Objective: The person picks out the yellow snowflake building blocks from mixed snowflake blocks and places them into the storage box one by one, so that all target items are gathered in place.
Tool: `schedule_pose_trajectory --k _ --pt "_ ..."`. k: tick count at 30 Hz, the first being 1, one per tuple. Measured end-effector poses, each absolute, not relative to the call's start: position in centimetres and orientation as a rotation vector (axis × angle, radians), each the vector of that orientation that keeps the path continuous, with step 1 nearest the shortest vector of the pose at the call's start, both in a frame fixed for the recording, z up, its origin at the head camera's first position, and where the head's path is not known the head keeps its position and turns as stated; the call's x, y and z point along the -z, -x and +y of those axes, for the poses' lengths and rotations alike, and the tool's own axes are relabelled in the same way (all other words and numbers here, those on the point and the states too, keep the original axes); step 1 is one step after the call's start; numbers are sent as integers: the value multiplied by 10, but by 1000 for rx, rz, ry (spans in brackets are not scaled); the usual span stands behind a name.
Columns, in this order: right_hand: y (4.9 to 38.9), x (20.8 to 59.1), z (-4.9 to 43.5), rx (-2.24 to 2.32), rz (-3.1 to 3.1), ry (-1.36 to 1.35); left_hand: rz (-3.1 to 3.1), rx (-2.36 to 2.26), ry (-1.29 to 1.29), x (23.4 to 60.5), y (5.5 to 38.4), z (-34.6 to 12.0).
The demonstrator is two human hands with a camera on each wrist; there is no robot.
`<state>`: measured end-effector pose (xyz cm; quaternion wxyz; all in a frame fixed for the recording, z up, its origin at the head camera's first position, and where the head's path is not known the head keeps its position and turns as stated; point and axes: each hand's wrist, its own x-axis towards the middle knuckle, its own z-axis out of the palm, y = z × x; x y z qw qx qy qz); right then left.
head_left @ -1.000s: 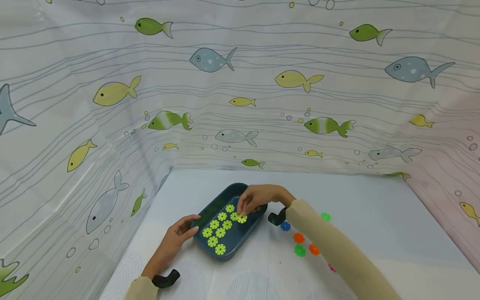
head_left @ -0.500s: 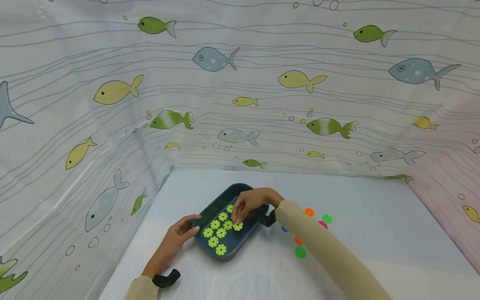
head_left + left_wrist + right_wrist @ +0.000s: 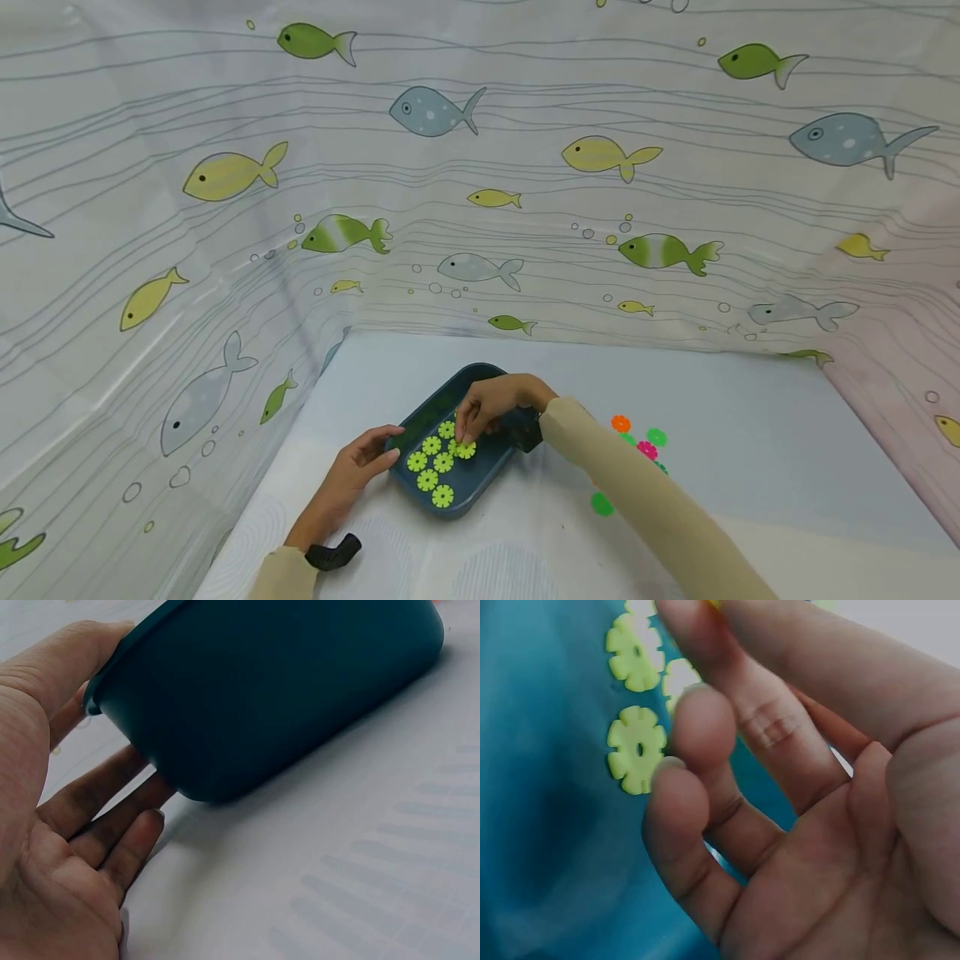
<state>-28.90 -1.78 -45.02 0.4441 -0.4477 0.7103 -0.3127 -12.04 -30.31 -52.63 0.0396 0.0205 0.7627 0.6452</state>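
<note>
A dark blue-green tray [image 3: 480, 477] stands on the white table, turned at an angle. My left hand [image 3: 358, 465] holds its near-left end; in the left wrist view the thumb [image 3: 82, 645] lies on the rim and the other fingers touch the outer wall. Over the tray's middle, my right hand [image 3: 491, 404] pinches a yellow-green notched plastic disc [image 3: 466, 451] between thumb and forefinger. Only a yellow sliver of it shows at the top of the right wrist view. Several matching discs [image 3: 442, 497] lie flat in rows on the tray floor; my right fingers hide some.
Right of the tray lie loose discs: an orange one [image 3: 620, 424], a pink one [image 3: 647, 450] and some green ones [image 3: 602, 503], partly behind my right sleeve [image 3: 637, 500]. A fish-printed sheet [image 3: 555, 283] walls the table at the back and both sides.
My right hand has moved left within the tray, carrying the pinched disc closer to the rows. The left hand keeps its place on the tray. The head view has shifted slightly.
</note>
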Motion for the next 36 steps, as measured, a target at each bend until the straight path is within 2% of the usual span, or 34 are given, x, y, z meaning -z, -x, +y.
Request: schedule_pose_trajectory --k 9,36 --pt "290 444 -23 768 1751 1106 2333 -1976 -56 527 122 -304" --pt "281 464 -35 665 1650 1130 2331 -1953 -33 526 123 -303"
